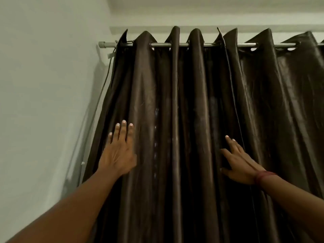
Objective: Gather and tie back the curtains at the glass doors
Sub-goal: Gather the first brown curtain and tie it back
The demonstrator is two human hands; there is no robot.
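Dark brown, glossy curtains [196, 120] hang in deep vertical folds from eyelets on the metal rod [177, 44], drawn across below it. Well below the rod's left end, the left hand [117, 155] lies flat on the fabric, fingers straight and slightly spread. Below mid-rod, the right hand [240, 163] presses into a fold, fingers extended and holding nothing.

Bare-armed left hand [117, 156] and right hand [240, 166], a red thread band [263, 176] round the right wrist
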